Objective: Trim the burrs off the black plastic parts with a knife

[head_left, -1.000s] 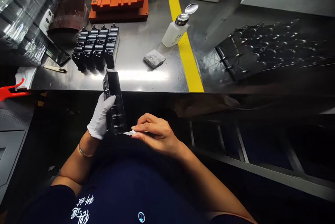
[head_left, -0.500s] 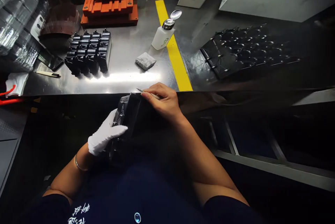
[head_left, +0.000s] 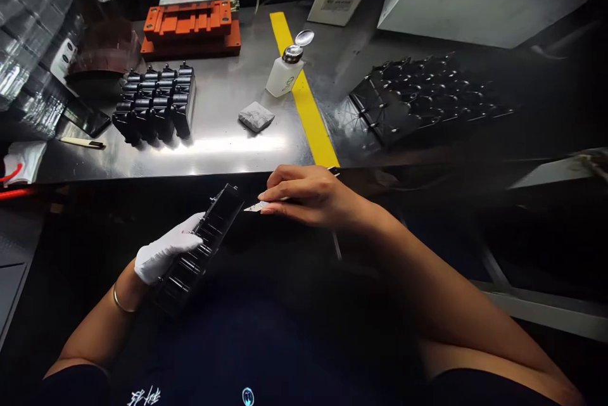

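My left hand [head_left: 168, 249], in a white glove, grips a long black plastic part [head_left: 219, 215] with the thumb over its near face. The part is tilted, its upper end leaning right, and rows of ribs or slots show along it. Bare and closed, my right hand [head_left: 304, 194] pinches a craft knife [head_left: 254, 207] between thumb and fingers. Its pointed blade aims left at the part's upper right edge, with a small gap visible between them. Most of the knife's handle is hidden by the fingers.
On the metal bench [head_left: 223, 86] stand a block of black parts [head_left: 156, 102], a folded white wipe [head_left: 256, 116], a white pump bottle [head_left: 284, 75] and an orange fixture [head_left: 190, 26]. More black parts [head_left: 427, 92] lie right of the yellow tape [head_left: 311, 118]. A pale-handled tool [head_left: 82, 142] lies at left.
The black part has turned so its ribbed face shows, and my left hand has shifted slightly left. My right hand has moved lower, with the knife blade now apart from the part.
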`<state>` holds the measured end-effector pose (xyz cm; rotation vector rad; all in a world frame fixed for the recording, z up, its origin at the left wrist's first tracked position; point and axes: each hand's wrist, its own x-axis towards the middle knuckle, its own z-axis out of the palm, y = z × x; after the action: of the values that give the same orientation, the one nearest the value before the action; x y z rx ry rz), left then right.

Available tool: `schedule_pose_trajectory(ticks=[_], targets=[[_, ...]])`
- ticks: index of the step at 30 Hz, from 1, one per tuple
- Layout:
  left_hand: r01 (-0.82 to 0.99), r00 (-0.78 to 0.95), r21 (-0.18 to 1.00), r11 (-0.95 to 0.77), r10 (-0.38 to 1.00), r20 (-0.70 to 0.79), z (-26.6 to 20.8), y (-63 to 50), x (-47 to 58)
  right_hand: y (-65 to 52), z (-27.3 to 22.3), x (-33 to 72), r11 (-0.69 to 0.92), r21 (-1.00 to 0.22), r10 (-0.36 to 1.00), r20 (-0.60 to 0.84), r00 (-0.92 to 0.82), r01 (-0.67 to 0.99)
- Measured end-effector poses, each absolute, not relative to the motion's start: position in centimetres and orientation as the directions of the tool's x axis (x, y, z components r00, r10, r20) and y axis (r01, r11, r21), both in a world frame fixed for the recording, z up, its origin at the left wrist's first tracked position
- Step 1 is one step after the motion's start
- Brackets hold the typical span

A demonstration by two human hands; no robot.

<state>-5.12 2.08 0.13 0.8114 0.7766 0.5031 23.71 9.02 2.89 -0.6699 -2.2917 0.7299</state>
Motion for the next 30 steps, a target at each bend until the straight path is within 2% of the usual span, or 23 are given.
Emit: schedule_pose_trajectory(ticks=[6, 10, 13, 15, 17, 19, 21, 27, 30], targets=[[0.003, 0.657, 0.814, 0.581, 0.612, -0.440, -0.3, 2.3, -5.2, 9.8, 3.6, 23.7, 0.732, -0.601, 0.577, 0.298, -0.761, 0.320], [-0.009, 0.705, 0.676, 0.737, 0.484, -0.518, -0.9, 1.8, -4.7, 10.4, 2.6, 23.2, 0.719, -0.625, 0.597, 0.330, -0.731, 0.305], [-0.098, 0.750, 0.561, 0.822, 0.432, -0.502, -1.0, 1.2, -3.9, 10.2, 0.9, 21.8, 0.603, -0.763, 0.733, 0.412, -0.542, 0.235], [-0.138, 0.722, 0.606, 0.784, 0.498, -0.480, -0.9, 1.1, -3.3, 9.6, -0.2, 20.6, 0.469, -0.854, 0.866, 0.395, -0.308, 0.224], [-0.122, 0.627, 0.725, 0.678, 0.619, -0.473, -0.7, 1.2, -2.7, 8.7, -0.7, 19.6, 0.390, -0.884, 0.920, 0.362, -0.153, 0.259], [-0.062, 0.505, 0.835, 0.547, 0.739, -0.447, -0.4, 1.5, -2.4, 7.9, -0.6, 19.1, 0.415, -0.848, 0.910, 0.385, -0.155, 0.330], [0.007, 0.440, 0.882, 0.471, 0.791, -0.425, -0.3, 1.7, -2.3, 7.2, -0.3, 18.9, 0.484, -0.781, 0.875, 0.431, -0.221, 0.394], [0.064, 0.445, 0.890, 0.452, 0.785, -0.431, -0.5, 1.8, -2.1, 6.3, -0.3, 19.1, 0.574, -0.626, 0.817, 0.480, -0.320, 0.527], [0.076, 0.456, 0.892, 0.446, 0.780, -0.429, -1.0, 1.6, -2.1, 5.9, -0.6, 19.3, 0.591, -0.536, 0.804, 0.454, -0.385, 0.603]])
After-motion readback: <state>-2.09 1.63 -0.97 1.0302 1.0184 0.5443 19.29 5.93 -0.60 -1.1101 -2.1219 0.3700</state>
